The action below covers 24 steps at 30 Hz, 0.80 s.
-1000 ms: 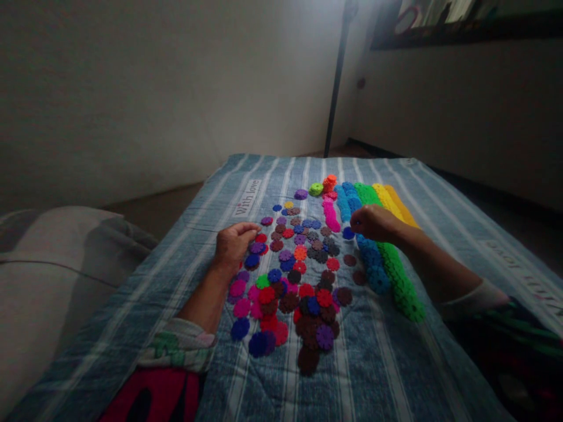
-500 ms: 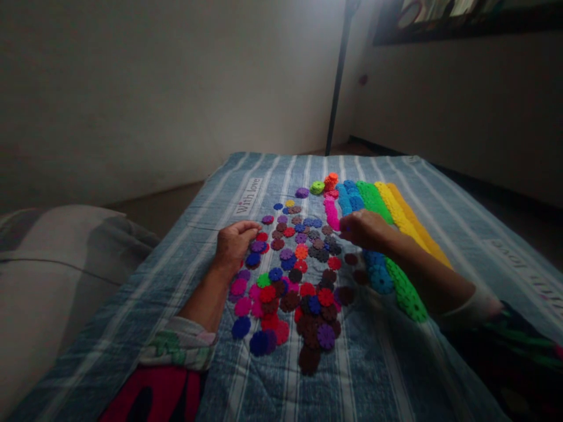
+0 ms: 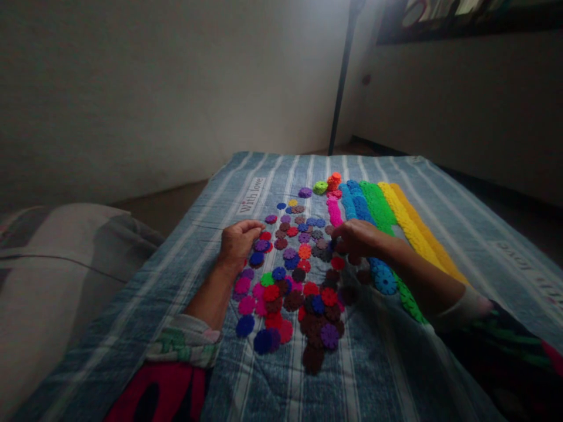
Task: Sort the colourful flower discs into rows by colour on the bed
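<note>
Loose flower-shaped plastic discs [image 3: 304, 251] in red, brown, purple, blue and pink lie scattered over the middle of the cloth. My left hand [image 3: 240, 241] is at their left edge, thumb and fingers pinched together; anything between them is too small to make out. On the other side, my right hand [image 3: 361, 237] is closed over the dark discs beside the pink row [image 3: 335, 212]. Its fingertips point down and left, and what they hold is hidden. Behind this wrist run long rows of overlapping discs: blue [image 3: 361, 208], green [image 3: 379, 205] and yellow [image 3: 407, 223].
Small stacks in purple [image 3: 305, 192], lime green [image 3: 320, 187] and orange [image 3: 335, 179] stand at the far end. A striped blue cloth [image 3: 176, 375] covers the surface. A grey-white covered shape [image 3: 65, 305] is at left, and a dark pole [image 3: 341, 88] rises behind.
My right hand has shifted left and slightly toward me, from the pink row to the dark loose discs. My left hand keeps its place and its pinch. The view has moved slightly.
</note>
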Tool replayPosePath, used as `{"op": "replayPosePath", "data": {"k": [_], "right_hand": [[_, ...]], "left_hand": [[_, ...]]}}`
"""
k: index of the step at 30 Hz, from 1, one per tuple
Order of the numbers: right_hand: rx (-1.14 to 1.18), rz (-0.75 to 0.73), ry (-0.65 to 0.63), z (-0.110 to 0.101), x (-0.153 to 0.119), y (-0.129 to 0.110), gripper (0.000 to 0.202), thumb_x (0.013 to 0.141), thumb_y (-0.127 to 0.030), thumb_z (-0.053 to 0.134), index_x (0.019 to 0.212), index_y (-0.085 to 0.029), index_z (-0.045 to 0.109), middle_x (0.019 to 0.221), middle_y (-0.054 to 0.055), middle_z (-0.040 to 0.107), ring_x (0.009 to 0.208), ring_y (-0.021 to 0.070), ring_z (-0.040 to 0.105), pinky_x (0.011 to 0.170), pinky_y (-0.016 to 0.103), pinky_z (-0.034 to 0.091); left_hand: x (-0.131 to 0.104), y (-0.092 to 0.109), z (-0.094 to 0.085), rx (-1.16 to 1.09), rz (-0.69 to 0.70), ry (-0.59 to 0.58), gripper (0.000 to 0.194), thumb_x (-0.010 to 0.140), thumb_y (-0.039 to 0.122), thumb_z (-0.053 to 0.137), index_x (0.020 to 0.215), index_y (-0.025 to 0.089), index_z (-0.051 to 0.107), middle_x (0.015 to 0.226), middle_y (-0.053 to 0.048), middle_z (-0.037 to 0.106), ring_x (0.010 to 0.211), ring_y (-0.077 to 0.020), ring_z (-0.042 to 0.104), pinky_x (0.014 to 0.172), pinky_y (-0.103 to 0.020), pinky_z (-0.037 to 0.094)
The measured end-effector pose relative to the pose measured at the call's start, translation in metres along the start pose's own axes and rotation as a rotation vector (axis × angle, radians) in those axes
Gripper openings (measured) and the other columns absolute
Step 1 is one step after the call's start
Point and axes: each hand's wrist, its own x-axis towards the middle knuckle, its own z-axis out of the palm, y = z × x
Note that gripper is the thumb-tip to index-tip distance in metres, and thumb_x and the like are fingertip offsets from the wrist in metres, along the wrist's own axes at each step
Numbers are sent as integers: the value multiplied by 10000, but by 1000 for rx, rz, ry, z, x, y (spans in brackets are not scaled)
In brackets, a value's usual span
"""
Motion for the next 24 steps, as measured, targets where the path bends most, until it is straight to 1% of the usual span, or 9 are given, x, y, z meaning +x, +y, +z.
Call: {"op": "replayPosePath", "data": {"k": [4,6,8,12,15,19,21,24], "right_hand": [[41,15,-94,-2,-1,2,139,792,-200,640,917,-203,702,617,-40,646,556,87,583,526,170,352],[52,17,-111,-2,2,3,124,808,-219,625,901,-203,705,610,-36,643,566,88,582,534,174,351],[59,26,-116,-1,4,3,141,817,-200,598,910,-204,704,593,-35,633,560,91,573,538,180,347],[82,32,-122,1,6,0,177,783,-137,589,906,-205,697,511,-51,575,511,91,537,509,188,316],[113,20,-105,-2,5,-5,176,767,-128,600,895,-199,698,548,-41,586,538,93,537,504,187,302],[185,-23,-93,-9,4,-10,143,775,-110,570,797,-167,698,615,-18,612,589,89,560,517,170,325],[338,-32,-106,-10,4,-11,132,780,-130,562,794,-148,692,585,-20,598,553,87,557,508,168,351],[749,-11,-69,-5,6,-9,111,747,-213,605,778,-131,673,510,-39,549,456,82,508,453,179,373]], "left_hand": [[0,-1,0,-6,0,2,248,542,262,659,752,153,733,695,-38,710,596,-145,601,553,-242,449],[1,0,0,-10,-4,1,247,539,262,661,750,153,732,695,-40,710,598,-145,602,555,-244,452],[1,0,0,-11,-5,4,248,536,263,664,748,154,731,701,-43,713,606,-150,606,559,-248,457],[1,-1,0,-5,-5,7,253,534,269,668,751,157,732,713,-48,718,618,-156,616,560,-251,465],[2,-1,0,-4,-3,10,253,532,268,669,749,158,734,723,-52,723,621,-154,620,551,-245,464],[1,0,0,-3,-8,18,263,519,276,670,744,157,731,724,-55,724,637,-170,629,546,-251,473],[1,1,0,-2,-7,21,261,516,273,669,742,158,729,726,-56,725,646,-175,631,555,-256,477],[0,3,0,10,3,20,246,523,262,672,738,159,730,717,-56,722,636,-170,623,567,-264,475]]}}
